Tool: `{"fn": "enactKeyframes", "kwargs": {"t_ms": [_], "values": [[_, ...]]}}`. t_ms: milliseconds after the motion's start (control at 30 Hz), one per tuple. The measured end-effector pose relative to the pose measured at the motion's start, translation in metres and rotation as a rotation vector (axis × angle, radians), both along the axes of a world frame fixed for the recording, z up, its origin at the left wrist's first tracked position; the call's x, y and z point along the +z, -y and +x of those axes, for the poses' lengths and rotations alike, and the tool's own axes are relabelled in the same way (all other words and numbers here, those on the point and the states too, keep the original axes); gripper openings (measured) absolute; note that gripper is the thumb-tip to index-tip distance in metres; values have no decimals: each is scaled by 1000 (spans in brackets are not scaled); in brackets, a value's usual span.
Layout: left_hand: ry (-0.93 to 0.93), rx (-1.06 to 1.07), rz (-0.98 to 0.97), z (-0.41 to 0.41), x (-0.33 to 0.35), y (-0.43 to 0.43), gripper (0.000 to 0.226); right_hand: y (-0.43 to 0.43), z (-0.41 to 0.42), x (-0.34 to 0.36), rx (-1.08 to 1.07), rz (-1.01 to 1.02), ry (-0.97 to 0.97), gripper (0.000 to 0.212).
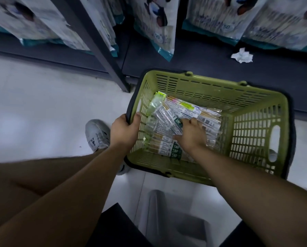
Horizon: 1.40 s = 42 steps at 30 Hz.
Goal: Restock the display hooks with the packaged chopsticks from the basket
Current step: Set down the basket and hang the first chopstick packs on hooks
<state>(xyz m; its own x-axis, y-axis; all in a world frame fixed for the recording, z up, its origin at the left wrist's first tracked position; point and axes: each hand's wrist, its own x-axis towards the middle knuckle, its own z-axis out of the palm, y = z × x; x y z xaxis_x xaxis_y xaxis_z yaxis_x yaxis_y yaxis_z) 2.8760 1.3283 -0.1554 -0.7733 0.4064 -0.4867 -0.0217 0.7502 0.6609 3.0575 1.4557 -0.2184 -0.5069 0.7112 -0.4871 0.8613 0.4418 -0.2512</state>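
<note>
A green plastic basket (pixel 256 111) sits on the white floor in front of a dark shelf unit. Several clear packs of chopsticks (pixel 183 111) lie in a heap on its bottom. My left hand (pixel 125 130) grips the basket's dark handle at the left rim. My right hand (pixel 192 135) reaches down inside the basket, with its fingers spread over the packs and touching them. Whether it holds a pack is hidden under the hand. No display hooks are visible.
Large white and teal packaged goods (pixel 159 25) hang or stand along the dark shelf base (pixel 202 65) behind the basket. A crumpled white tissue (pixel 242 55) lies on that base. A grey sneaker (pixel 97 134) stands left of the basket. A grey step stool (pixel 174 216) sits below.
</note>
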Motion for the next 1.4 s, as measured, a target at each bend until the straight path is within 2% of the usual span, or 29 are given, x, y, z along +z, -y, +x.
{"fn": "enactKeyframes", "kwargs": {"t_ms": [100,433,600,767,867,967,1000,1033,1067,1100,1167,1200,1233,1300,1400], "values": [[-2,-19,5,0,2,0,44,-2,-3,-1,8,0,-97,52],[-18,-101,-26,-1,11,-1,37,-17,15,4,37,-37,-89,49],[1,-111,-47,-1,14,1,35,-13,20,3,81,-44,12,55],[-9,-118,-50,0,16,-1,31,-15,18,3,104,42,56,38],[11,-120,-44,1,18,0,29,-21,21,6,138,-49,78,35],[31,-120,-41,0,20,-1,27,-29,25,14,119,-165,-2,40],[39,-130,-50,-1,21,-2,26,-31,26,18,96,-184,-46,30],[48,-146,-59,-1,22,-3,29,-33,28,23,74,-211,-94,11],[41,-172,-79,0,23,-4,35,-34,28,29,44,-231,-145,22],[-40,-206,-109,2,25,-4,46,-34,27,36,23,-233,-197,39],[-401,-278,-116,9,30,-6,60,-31,24,50,-62,-254,-329,42],[-533,-294,-37,13,36,-9,55,-28,20,56,-94,-274,-397,37],[-555,-317,62,17,40,-14,43,-25,15,66,-114,-284,-459,32],[-362,-363,169,26,50,-28,16,-16,4,81,-106,-311,-550,28],[203,-200,204,39,50,-42,26,-2,-5,88,-61,-397,-607,15]]}}
